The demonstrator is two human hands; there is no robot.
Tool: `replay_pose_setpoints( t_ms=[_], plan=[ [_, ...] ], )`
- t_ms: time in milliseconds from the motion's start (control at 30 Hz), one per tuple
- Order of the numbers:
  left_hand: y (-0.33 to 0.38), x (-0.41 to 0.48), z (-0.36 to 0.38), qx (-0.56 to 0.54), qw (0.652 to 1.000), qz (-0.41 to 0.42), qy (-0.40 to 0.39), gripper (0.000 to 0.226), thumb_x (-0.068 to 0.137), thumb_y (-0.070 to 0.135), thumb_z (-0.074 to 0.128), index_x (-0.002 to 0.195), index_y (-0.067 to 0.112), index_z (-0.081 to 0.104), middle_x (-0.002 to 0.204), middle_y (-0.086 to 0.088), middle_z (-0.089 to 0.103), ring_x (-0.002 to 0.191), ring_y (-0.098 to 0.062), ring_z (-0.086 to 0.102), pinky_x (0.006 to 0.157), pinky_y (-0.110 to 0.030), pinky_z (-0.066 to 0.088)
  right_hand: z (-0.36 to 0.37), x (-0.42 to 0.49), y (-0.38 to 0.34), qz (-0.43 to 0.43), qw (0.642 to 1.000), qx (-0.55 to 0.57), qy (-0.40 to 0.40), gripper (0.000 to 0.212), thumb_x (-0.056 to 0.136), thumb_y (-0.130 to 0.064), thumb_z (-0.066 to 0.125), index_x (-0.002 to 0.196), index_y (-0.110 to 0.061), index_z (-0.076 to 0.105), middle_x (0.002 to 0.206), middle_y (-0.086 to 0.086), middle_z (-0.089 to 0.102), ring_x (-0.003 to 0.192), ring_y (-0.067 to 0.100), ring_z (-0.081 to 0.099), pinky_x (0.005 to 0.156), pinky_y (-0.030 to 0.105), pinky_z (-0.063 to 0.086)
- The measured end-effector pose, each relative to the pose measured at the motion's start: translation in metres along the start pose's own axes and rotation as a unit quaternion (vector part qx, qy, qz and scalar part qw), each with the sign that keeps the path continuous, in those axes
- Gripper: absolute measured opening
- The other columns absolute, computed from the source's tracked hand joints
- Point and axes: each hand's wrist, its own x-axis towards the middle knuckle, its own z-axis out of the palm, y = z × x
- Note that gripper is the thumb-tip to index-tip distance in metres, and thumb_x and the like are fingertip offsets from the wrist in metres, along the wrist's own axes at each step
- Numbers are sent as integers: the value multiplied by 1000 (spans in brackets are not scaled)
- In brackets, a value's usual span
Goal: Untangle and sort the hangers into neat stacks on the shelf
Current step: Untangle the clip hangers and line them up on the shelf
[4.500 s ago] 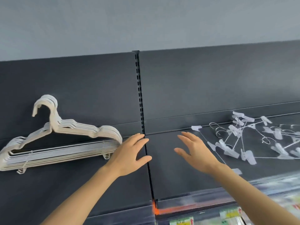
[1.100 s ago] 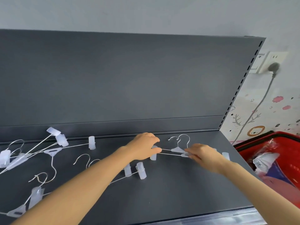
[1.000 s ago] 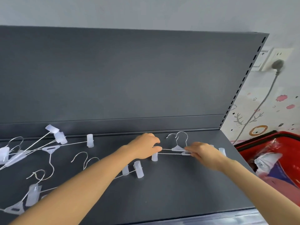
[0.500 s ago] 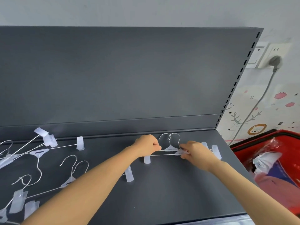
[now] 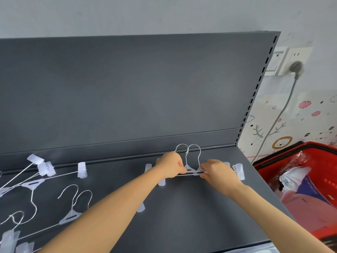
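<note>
Wire-and-plastic hanger pair, pinched along its bars by left hand and right hand, now lies squared nearer the back of the shelf: first stack begun, tangle still to sort.

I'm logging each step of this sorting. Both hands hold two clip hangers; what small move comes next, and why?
Probably slide the two clip hangers together until they overlap: their hooks stand side by side, offset rather than stacked. The left hand and right hand pinch the bars, so a short nudge should do it.
</note>
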Motion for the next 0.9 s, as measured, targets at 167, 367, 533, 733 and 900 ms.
replay_pose_setpoints(
  t_ms=[167, 367, 533, 733, 900],
  plan=[
    [-3, 2, -2, -18, 1000, -2, 11, 29, 73, 20, 67, 52, 14, 49, 58, -4, 42, 58, -20, 34, 60, -29, 32, -2, 0, 1, -17, 997, -71, 20, 15, 82, -30, 67, 80, -16, 61, 71, -2, 49, 74, 21, 56, 56, 28, 34],
    [-6, 3, -3, -25, 1000, -14, 2, 34, 74, 23, 71, 46, 16, 53, 51, 5, 47, 55, -17, 41, 58, -27, 36, 1, -2, 2, 7, 986, -164, 24, 31, 48, -29, 85, 47, -25, 54, 44, -7, 49, 53, 18, 52, 62, 31, 44],
    [-8, -1, -8, -18, 1000, -14, -15, 34, 74, 22, 69, 47, 15, 49, 53, 2, 40, 54, -16, 34, 54, -25, 30, 1, -6, -2, 10, 984, -177, 30, 22, 45, -19, 79, 47, -24, 58, 44, -6, 50, 54, 19, 51, 66, 33, 42],
    [-17, -12, -14, -44, 999, -21, -26, 45, 74, 15, 66, 39, 17, 37, 47, 4, 32, 49, -14, 27, 49, -24, 22, 2, -10, -7, -4, 979, -180, 94, 17, 54, -8, 71, 53, -17, 57, 49, -4, 48, 54, 23, 50, 77, 37, 33],
    [-27, -13, -13, -58, 998, -26, -7, 19, 76, 18, 66, 60, 11, 60, 63, 2, 52, 58, -14, 41, 54, -24, 32, 5, -8, -8, -3, 983, -175, 62, 22, 54, -20, 83, 53, -22, 60, 47, -5, 49, 53, 22, 53, 74, 40, 44]
  ],
)
